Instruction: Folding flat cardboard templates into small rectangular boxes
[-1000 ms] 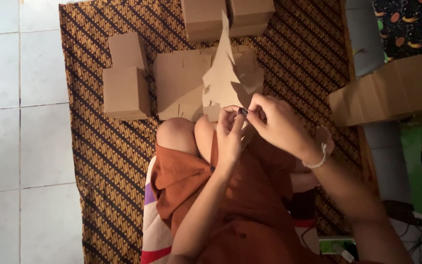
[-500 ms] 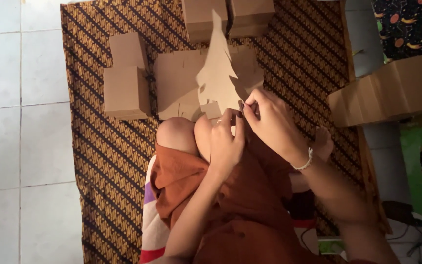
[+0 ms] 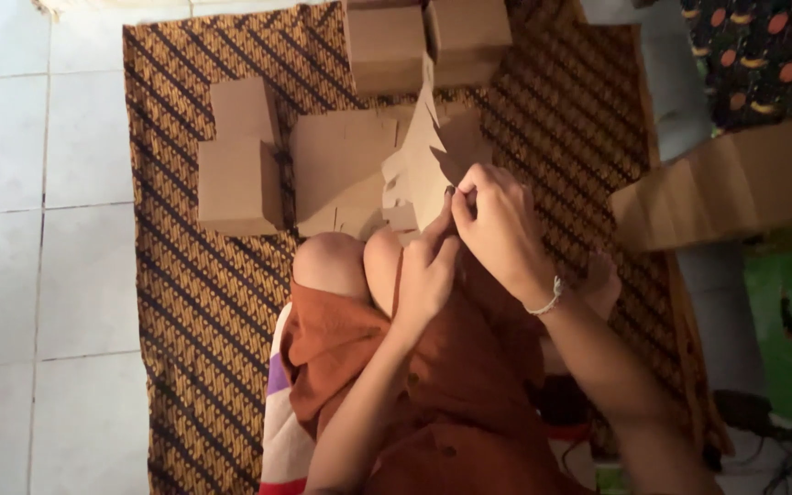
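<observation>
since half a second ago the cutout (image 3: 419, 170) tilts further left. both hands meet above the knees, left hand (image 3: 425, 275) and right hand (image 3: 501, 229) pinching its lower edge, fingertips hard to see. beyond lie boxes (image 3: 240, 156) on the mat (image 3: 185, 275); floor (image 3: 38, 229) is left.

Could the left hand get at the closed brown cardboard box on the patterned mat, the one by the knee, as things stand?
Probably yes. The left hand would first have to let go of the flat jagged cardboard cutout; the closed brown cardboard box lies uncovered on the patterned mat, with only the raised knee between.
</observation>
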